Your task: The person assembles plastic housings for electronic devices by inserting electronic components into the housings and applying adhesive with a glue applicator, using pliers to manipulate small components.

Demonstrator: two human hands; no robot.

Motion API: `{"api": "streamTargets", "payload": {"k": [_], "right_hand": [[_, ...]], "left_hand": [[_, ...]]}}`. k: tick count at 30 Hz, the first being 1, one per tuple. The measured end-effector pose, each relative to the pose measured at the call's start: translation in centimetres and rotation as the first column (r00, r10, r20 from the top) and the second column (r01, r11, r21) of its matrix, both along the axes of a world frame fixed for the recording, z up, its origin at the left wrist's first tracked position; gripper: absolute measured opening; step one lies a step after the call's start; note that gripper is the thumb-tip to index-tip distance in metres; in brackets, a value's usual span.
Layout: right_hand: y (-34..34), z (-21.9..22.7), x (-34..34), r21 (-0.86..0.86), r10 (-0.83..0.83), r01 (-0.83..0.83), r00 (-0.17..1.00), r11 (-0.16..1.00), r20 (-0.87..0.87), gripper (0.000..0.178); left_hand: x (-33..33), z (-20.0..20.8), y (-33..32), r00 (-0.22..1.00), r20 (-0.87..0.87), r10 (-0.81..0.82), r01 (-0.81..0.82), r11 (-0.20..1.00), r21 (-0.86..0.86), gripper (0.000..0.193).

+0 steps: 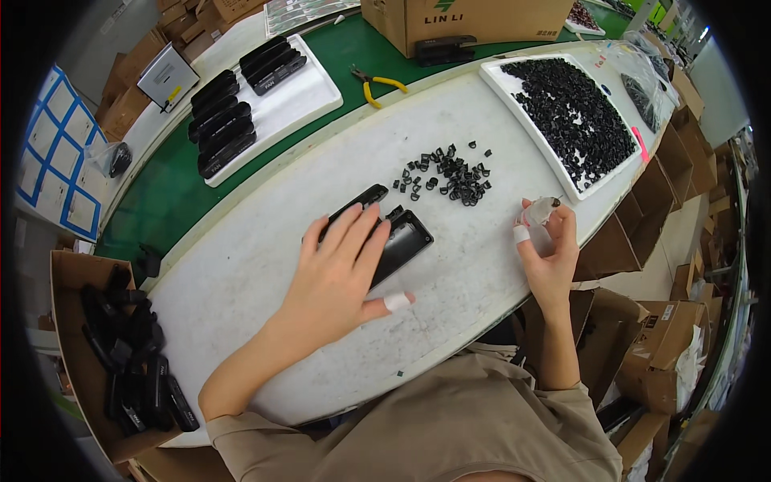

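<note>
In the head view, our left hand (pixel 341 261) lies wide over two black casings (pixel 409 237) on the table (pixel 466 281), fingers draped across them and thumb out to the side; we judge that it steadies them rather than grips them. Our right hand (pixel 550 249) is drawn narrow about a pale nub (pixel 536 212) with a dark tip, pinched between thumb and fingers, presumably for fine control. The loose clips (pixel 462 181) lie just beyond the casings, between the hands, probably to keep them within easy reach; more fill the right tray (pixel 530 149). In the left tray (pixel 321 100), further casings stand in rows, perhaps for ease of counting.

We cannot make out what the nub is, since the fingers cover much of it. The left hand hides the casings' near ends, and the carton (pixel 482 24) is cut off above.
</note>
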State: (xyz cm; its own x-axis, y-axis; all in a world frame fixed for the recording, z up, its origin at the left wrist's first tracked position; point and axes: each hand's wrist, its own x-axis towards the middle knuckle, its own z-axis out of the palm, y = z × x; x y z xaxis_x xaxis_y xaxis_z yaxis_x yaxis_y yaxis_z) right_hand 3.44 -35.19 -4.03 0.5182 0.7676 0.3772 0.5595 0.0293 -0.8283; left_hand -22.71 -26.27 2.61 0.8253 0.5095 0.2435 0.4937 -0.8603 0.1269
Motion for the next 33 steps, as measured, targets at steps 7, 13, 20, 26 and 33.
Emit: {"api": "streamTargets", "payload": {"k": [7,13,20,26,33], "right_hand": [[-0.4,0.5,-0.7,0.022,-0.024,0.025,0.999,0.999,-0.042,0.076],[-1.5,0.7,-0.8,0.234,-0.197,0.131,0.938,0.963,0.287,0.089],[-2.2,1.6,-2.6,0.409,0.011,-0.216,0.894,0.886,0.448,0.046],[3.4,3.5,-4.6,0.073,0.408,-0.443,0.87,0.894,0.278,0.036],[8.9,3.2,-5.7,-0.114,0.565,-0.555,0.795,0.824,0.221,0.04]], "left_hand": [[-1.2,-2.3,-2.0,0.999,-0.035,-0.002,0.006,0.995,0.101,0.049],[-1.9,-0.6,-4.3,0.999,-0.041,0.021,-0.022,0.999,-0.029,0.058],[-1.1,0.2,-5.1,0.909,0.412,-0.058,0.364,0.592,-0.719,0.054],[0.7,-0.2,-1.9,0.971,0.113,-0.212,0.225,0.967,-0.123,0.063],[0.4,-1.9,-1.5,0.973,0.084,-0.217,0.212,0.976,0.057,0.074]]}}
